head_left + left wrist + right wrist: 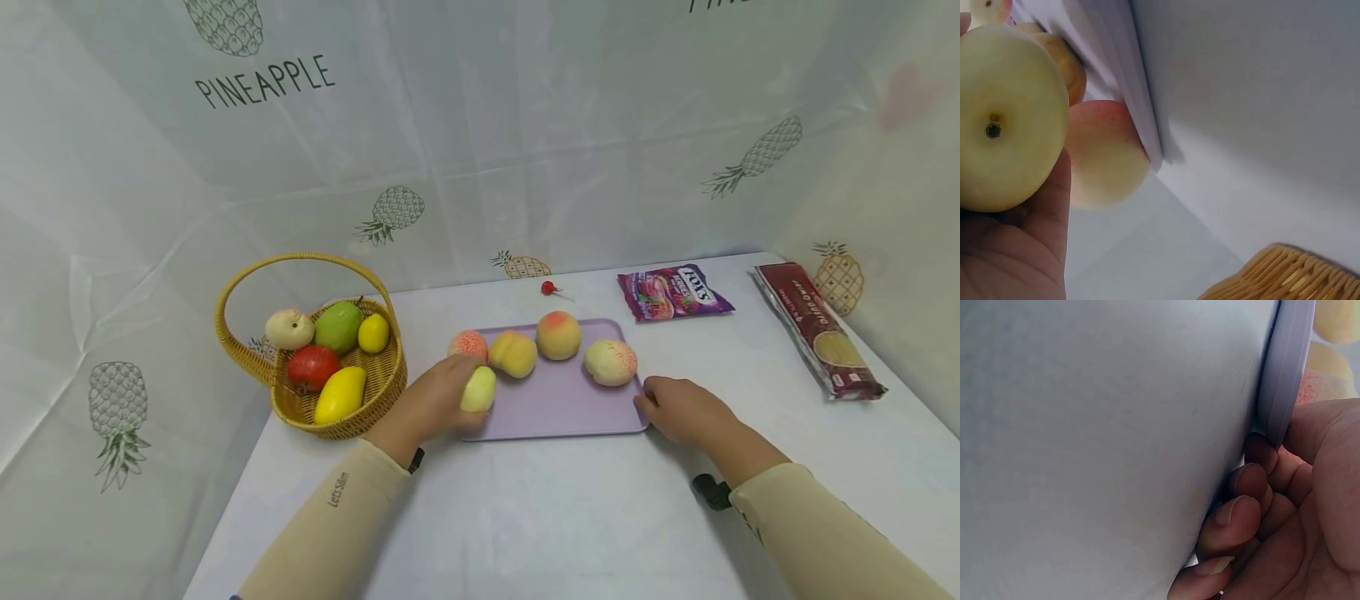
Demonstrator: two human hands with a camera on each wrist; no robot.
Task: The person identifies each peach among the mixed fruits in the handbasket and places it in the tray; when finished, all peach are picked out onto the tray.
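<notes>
My left hand grips a pale yellow apple above the left side of a lilac tray. In the left wrist view the apple's dimpled end faces the camera, and the palm lies beneath it. Toward the back of the tray sit a yellow peach and an orange-red peach. A speckled peach lies at the right, and a pinkish one is partly hidden behind my left hand. My right hand pinches the tray's right rim between thumb and curled fingers.
Left of the tray stands a wicker basket with a tall handle, holding several fruits. A red cherry lies behind the tray. Farther right are a purple candy bag and a dark red spaghetti pack. A pineapple-print sheet hangs behind.
</notes>
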